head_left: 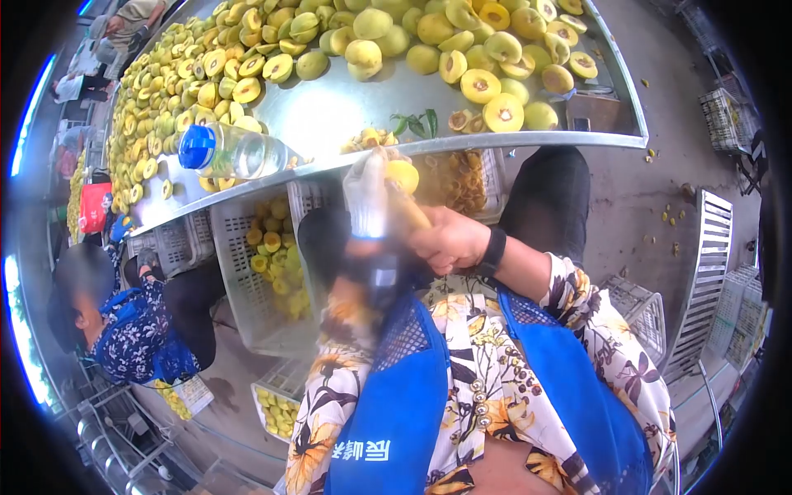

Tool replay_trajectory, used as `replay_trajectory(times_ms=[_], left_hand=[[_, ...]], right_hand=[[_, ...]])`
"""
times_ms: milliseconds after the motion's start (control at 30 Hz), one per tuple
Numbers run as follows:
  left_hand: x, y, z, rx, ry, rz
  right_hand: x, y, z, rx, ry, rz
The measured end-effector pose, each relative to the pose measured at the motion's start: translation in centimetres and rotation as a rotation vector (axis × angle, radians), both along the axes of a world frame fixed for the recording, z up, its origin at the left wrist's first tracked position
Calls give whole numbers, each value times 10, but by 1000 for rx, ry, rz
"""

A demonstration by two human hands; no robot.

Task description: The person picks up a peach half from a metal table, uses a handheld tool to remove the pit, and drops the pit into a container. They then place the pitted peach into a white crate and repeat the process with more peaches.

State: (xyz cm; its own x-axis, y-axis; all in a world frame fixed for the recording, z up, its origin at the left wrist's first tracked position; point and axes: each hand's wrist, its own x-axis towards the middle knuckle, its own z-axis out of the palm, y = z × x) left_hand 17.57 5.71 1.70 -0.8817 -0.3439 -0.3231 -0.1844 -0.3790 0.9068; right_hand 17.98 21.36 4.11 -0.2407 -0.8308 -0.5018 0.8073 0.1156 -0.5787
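Note:
My left hand point(367, 194), in a whitish glove, is closed around a yellow peach half point(402, 176) just below the table's front edge. My bare right hand point(448, 239), with a black band at the wrist, is closed beside it. A tan, handle-like piece point(412, 212) sticks out of the right fist toward the fruit; its tip is blurred and its exact kind does not show. On the metal table point(330, 111) lie many halved peaches point(503, 111), several with stones still inside. Small scraps point(371, 139) lie at the edge above my left hand.
A blue-capped water bottle point(247, 153) lies on the table beside green leaves point(417, 124). Below stand a crate of peach pieces point(239, 289) and a bin of brown stones point(466, 181). Another person point(140, 330) sits at left. A white slatted rack point(701, 280) stands at right.

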Motion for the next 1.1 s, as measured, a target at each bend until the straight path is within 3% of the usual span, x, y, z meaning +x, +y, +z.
replay_trajectory(times_ms=[100, 133, 167, 233, 267, 300, 333, 367, 400, 467, 533, 600, 633, 700, 833, 900, 933, 1000, 1100], left_hand=[[0, -2, -6, 180, -86, -79], [-1, -4, -12, 360, -90, -123], [6, -20, -38, 709, -67, -250], [-15, -34, -72, 1061, -68, -482], [-14, -24, -39, 869, -84, -358], [-12, -14, -5, 661, -123, -246], [1, -5, 9, 356, -54, -38], [8, -14, 12, 354, -18, 145], [15, -30, 14, 350, 6, 334], [35, -66, 29, -409, -43, 414], [50, -108, 47, -1129, -351, 409], [53, -136, 47, -1762, -272, 425], [44, -139, 54, -1689, -323, 312], [2, -124, 56, -1627, -15, 318], [-102, -68, 81, -1656, 163, -58], [-145, -50, 69, -1742, 2, -266], [-166, -59, 34, -1764, 52, -342], [-178, -54, 2, -1859, 10, -242], [-180, -49, -7, -1764, 91, -179]], right_hand=[[1, -1, -13, -71, -132, -5], [4, 1, -22, -191, -141, -19], [14, -4, -41, -383, 40, -55], [12, -3, -46, -397, -86, -96], [14, -2, -41, -440, -86, -135], [15, -1, -35, -615, -282, -137], [9, 0, -26, -606, -262, -144], [5, 2, -14, -510, -192, -181], [-1, 6, -15, -330, 63, -119], [-2, 0, -55, 163, 1062, 4], [-3, 8, -69, 516, 1215, 250], [1, 16, -60, 536, 1207, 132], [0, 16, -60, 511, 1189, 94], [0, 15, -55, 492, 1173, 63], [-5, 17, -39, 531, 1203, 18], [-4, 21, -43, 554, 1235, -32], [-2, 23, -53, 560, 1266, -54], [-2, 30, -48, 569, 1263, -52], [1, 45, -21, 584, 1225, -16]])
